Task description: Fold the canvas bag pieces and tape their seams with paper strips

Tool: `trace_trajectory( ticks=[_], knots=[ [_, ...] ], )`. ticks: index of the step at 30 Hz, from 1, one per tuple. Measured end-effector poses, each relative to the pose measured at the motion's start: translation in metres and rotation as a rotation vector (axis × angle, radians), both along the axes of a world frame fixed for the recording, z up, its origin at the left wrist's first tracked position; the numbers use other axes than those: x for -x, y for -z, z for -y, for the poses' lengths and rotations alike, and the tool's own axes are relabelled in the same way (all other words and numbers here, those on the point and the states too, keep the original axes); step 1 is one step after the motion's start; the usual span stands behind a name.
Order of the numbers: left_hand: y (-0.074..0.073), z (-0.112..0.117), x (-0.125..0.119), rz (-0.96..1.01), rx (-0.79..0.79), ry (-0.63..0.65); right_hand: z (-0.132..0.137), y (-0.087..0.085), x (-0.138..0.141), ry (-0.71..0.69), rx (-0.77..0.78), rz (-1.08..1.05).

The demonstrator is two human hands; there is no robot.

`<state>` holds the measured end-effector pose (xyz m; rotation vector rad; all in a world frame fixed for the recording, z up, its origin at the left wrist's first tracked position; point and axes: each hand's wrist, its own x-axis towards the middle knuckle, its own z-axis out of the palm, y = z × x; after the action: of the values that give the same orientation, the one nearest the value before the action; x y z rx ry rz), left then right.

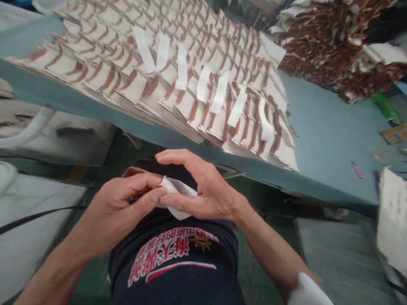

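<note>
A small, flexible white piece with a brown side (179,190) is held up in front of my dark apron. My left hand (119,209) pinches its left edge between thumb and forefinger. On the right end lies the thumb of my right hand (206,190), whose forefinger arches above, apart from the piece. The right hand's other fingers are mostly hidden behind. Beyond my hands, overlapping rows of similar white and brown pieces (127,84) cover much of the table. Several loose white strips (182,67) lie on top of these rows.
The blue-grey table (321,127) has its near edge just past my hands. A tall heap of brown and white pieces (330,38) stands at the back right. A small pink tool (358,169) lies on the right side. White-covered surfaces (34,228) and a pale tube frame are at left.
</note>
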<state>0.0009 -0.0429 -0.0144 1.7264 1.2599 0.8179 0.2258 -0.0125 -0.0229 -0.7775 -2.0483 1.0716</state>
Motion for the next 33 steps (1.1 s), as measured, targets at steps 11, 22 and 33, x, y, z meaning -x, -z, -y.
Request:
trace_trajectory(
  ticks=[11, 22, 33],
  knots=[
    [-0.012, 0.010, 0.011, -0.056, -0.078, 0.075, -0.021, -0.017, 0.002, -0.255, -0.084, 0.369],
    [0.003, 0.011, 0.011, -0.152, -0.303, 0.042, -0.020, -0.028, 0.002, -0.277, 0.145, 0.404],
    [0.006, 0.006, 0.015, -0.081, 0.016, 0.099, -0.013, -0.011, 0.004, -0.262, 0.055, 0.373]
  ],
)
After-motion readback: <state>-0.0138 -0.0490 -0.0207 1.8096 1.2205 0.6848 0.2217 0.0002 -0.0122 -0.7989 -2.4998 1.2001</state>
